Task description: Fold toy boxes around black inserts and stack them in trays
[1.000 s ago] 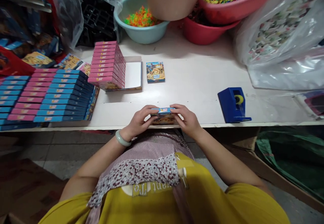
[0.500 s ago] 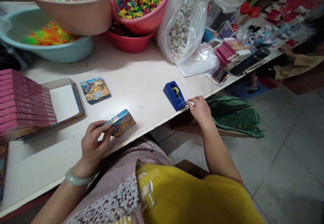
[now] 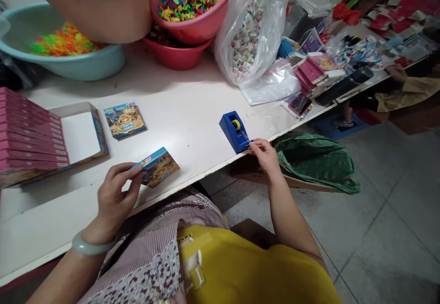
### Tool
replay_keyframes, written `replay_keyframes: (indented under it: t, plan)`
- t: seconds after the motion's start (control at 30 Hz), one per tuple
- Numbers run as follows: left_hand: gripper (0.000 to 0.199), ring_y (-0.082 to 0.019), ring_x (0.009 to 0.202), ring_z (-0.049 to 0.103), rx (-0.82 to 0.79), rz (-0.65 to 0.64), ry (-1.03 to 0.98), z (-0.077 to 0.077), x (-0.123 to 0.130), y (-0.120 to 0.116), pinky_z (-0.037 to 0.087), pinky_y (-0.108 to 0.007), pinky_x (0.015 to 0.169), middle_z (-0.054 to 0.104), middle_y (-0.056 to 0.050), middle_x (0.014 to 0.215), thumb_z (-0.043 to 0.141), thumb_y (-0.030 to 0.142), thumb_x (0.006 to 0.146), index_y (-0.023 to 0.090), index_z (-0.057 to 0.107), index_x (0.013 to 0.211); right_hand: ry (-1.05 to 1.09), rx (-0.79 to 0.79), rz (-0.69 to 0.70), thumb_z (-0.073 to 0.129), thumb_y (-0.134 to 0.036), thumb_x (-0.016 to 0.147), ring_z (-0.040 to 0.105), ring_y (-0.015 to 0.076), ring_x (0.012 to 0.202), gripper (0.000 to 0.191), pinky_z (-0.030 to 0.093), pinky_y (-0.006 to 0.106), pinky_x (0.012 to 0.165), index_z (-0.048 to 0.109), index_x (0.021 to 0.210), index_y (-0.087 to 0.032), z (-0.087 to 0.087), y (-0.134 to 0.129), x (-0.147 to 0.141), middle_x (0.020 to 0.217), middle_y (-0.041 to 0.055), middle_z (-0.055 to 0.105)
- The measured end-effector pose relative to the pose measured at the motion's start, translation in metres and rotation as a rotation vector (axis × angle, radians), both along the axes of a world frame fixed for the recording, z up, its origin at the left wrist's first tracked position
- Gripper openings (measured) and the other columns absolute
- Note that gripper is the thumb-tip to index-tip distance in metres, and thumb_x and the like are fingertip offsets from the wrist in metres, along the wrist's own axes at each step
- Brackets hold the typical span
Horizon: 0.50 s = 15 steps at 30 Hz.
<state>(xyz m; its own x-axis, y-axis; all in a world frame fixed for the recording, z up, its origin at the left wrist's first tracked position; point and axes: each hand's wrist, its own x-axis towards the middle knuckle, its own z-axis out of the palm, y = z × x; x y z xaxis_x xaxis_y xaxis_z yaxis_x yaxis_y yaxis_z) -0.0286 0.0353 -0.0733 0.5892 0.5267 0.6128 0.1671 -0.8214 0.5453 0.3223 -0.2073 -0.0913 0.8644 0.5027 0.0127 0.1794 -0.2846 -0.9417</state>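
My left hand (image 3: pixel 118 189) pinches the left end of a small printed box (image 3: pixel 160 167), which stands tilted on the white table near its front edge. At the table edge, my right hand (image 3: pixel 265 155) has its fingertips closed on the end of clear tape at the cutter of a blue tape dispenser (image 3: pixel 231 134). A yellow-cored roll sits inside the dispenser. Behind the held box lies a flat printed box (image 3: pixel 125 120). To the left, an open tray box (image 3: pixel 99 132) holds a row of pink-sided boxes (image 3: pixel 30 134).
Basins of colourful small pieces (image 3: pixel 99 18) (image 3: pixel 206 29) stand at the back, beside a clear bag (image 3: pixel 247 43) of small packets. A black bottle (image 3: pixel 343 86) lies on the right. A green sack (image 3: pixel 316 162) is below the edge. A person's hand (image 3: pixel 397 73) shows far right.
My right hand has drawn closer to the dispenser's cutter, with its fingers now right at the front. My left hand still holds the box. The whole view has shifted slightly.
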Motion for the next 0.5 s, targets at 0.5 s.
replay_keyframes:
  t: [0.5]
  plan:
    - [0.015,-0.013,0.081,0.064,0.083,-0.065,0.043,0.014,0.018,-0.01,0.053,-0.023,0.066,0.063,-0.003,0.089,0.062,0.017,0.089,0.02,0.056,0.102,0.318,0.068,0.556,0.07,-0.04,0.078,0.063,0.0143,0.062,0.021,0.055,0.032,0.065,0.077,0.087,-0.023,0.048,0.064,-0.123,0.076,0.0029,0.074]
